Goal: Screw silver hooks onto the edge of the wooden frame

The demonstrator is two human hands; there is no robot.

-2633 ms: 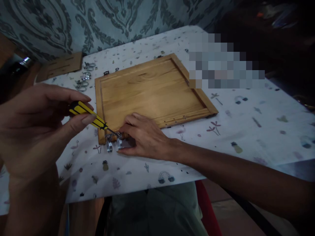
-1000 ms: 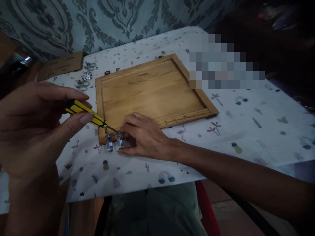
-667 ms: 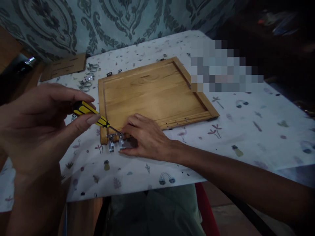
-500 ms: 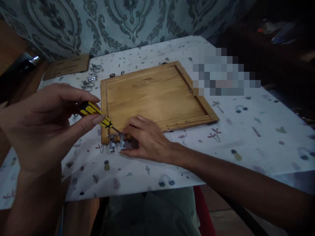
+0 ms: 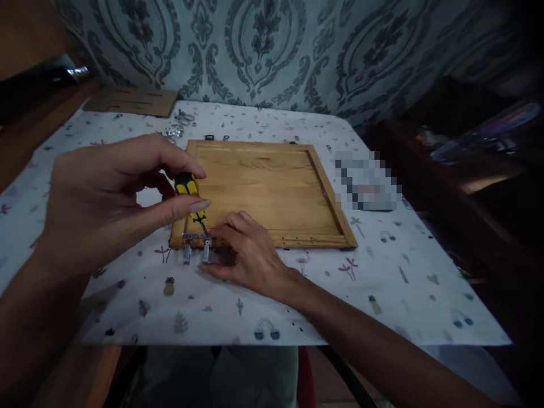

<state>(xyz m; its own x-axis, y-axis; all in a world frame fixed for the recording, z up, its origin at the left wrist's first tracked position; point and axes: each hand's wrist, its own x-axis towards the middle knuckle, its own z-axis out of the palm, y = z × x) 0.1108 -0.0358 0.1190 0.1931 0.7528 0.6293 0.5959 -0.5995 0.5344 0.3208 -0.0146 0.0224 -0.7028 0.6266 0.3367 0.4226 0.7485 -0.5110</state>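
My left hand [image 5: 114,198] pinches a small yellow and black screwdriver [image 5: 190,195] between thumb and fingers, its tip down at a metal hinge [image 5: 194,245]. The hinge sits at the near left corner of a wooden panel [image 5: 263,190] that lies flat on the table. My right hand [image 5: 244,255] rests on the table by the panel's near edge, with curled fingers pressed against the hinge.
The table wears a white cloth [image 5: 297,294] printed with small figures. More metal hardware [image 5: 178,124] and a brown board [image 5: 131,101] lie at the back left. A patterned curtain [image 5: 263,51] hangs behind. A dark shelf [image 5: 467,170] stands to the right.
My view has swung to the left and tilted up, so the panel looks squarer. Both hands stay at the hinge and the screwdriver now stands steeper.
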